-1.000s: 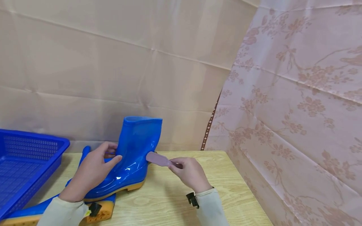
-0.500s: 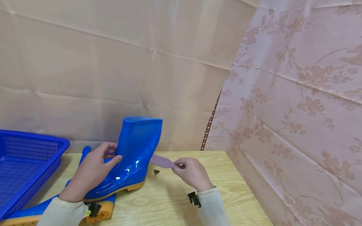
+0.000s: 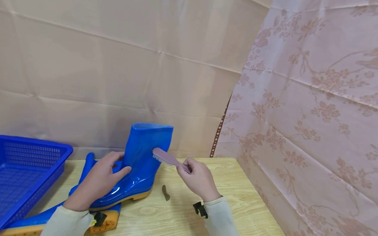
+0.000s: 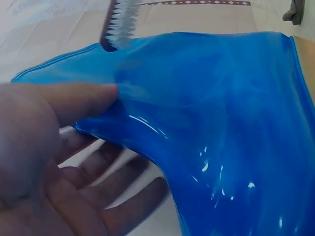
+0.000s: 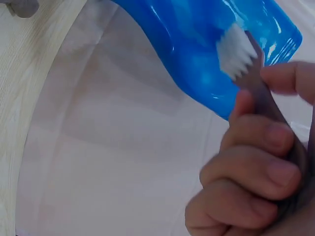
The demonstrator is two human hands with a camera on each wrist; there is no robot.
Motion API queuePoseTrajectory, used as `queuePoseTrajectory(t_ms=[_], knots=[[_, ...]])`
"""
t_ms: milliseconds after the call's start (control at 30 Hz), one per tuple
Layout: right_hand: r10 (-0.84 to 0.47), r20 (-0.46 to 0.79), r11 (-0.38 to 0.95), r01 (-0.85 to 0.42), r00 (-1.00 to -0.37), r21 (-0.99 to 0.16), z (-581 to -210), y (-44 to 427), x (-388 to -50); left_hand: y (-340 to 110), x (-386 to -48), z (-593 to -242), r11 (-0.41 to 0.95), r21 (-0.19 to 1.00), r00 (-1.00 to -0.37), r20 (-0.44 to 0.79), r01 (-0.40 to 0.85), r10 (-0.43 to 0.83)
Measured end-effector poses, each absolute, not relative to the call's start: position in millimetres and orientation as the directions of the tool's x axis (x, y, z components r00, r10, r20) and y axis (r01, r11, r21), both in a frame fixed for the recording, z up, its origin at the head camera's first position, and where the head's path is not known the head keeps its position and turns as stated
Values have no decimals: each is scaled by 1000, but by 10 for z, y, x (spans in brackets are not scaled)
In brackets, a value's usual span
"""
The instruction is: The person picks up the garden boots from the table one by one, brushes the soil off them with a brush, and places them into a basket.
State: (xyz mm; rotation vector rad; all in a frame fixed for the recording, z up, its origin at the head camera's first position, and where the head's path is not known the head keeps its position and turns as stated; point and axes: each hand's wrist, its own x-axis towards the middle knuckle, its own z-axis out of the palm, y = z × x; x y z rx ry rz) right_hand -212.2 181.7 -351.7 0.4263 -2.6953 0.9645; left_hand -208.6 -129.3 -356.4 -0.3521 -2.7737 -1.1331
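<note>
Blue rubber boot (image 3: 141,144), glossy and smooth, stands tilted slightly to the right near the table's back edge, well left of the table's (image 3: 236,186) back right corner. In the head view its tall shaft widens to an open rim, and an orange sole with a stepped heel runs beneath. The left hand (image 3: 101,178) holds the front of the shaft between thumb and fingers; the right hand (image 3: 200,179) pinches the handle of a mauve brush (image 3: 166,157), its short white bristles turned to the shaft. A brownish, twisted scrap (image 3: 166,192) lies on the pale wood grain, right of the heel. More blue footwear (image 3: 110,223) with patterned orange soles lies lower left, partly hidden by the left arm. A blue plastic basket (image 3: 32,153) with perforated walls sits at the far left. Creased beige cloth (image 3: 88,82) hangs behind the back edge, pink floral cloth (image 3: 325,82) along the right edge.

The left wrist view shows the thumb straight on the shiny rubber, the other fingers bent and slightly spread behind it.

In the right wrist view, fingers curl around the slim, curved handle; whether the bristles touch the rubber cannot be told.
</note>
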Motion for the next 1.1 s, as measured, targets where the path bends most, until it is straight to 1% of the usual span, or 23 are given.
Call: queuePoseTrajectory(t_ms=[100, 167, 267, 333, 400, 500, 600, 667, 767, 867, 967, 1100], knots=[[-284, 320, 749, -417, -904, -515, -3533, 1813, -2127, -1297, -2088, -3587, 694, 668, -962, 225, 269, 156], [-377, 281, 746, -470, -882, -472, -3549, 1817, -2132, -1296, -2091, -3596, 698, 662, -959, 245, 272, 142], [-513, 161, 718, -524, -843, -458, -3594, 1812, -2152, -1290, -2095, -3605, 703, 653, -951, 285, 283, 118], [-571, 60, 703, -525, -819, -480, -3631, 1798, -2165, -1282, -2092, -3602, 698, 652, -943, 316, 296, 105], [-606, -19, 692, -515, -795, -507, -3672, 1772, -2181, -1267, -2083, -3594, 686, 657, -932, 350, 313, 90], [-646, -90, 676, -514, -758, -528, -3739, 1720, -2202, -1223, -2050, -3572, 664, 671, -916, 397, 329, 54], [-679, -123, 657, -525, -724, -542, -3817, 1665, -2222, -1173, -2007, -3550, 640, 693, -905, 425, 330, 7], [-684, -139, 654, -518, -716, -551, -3864, 1633, -2230, -1145, -1984, -3541, 632, 701, -898, 440, 329, -21], [-658, -154, 678, -491, -737, -547, -3927, 1593, -2239, -1123, -1968, -3540, 624, 708, -888, 457, 331, -47], [-593, -194, 729, -419, -782, -541, -3973, 1572, -2239, -1121, -1966, -3535, 613, 718, -886, 460, 331, -60], [-506, -232, 790, -338, -831, -511, -3993, 1593, -2228, -1138, -1961, -3511, 614, 723, -892, 447, 315, -69], [-454, -237, 812, -290, -859, -506, -3946, 1693, -2226, -1170, -1952, -3488, 633, 712, -889, 451, 304, -82]])
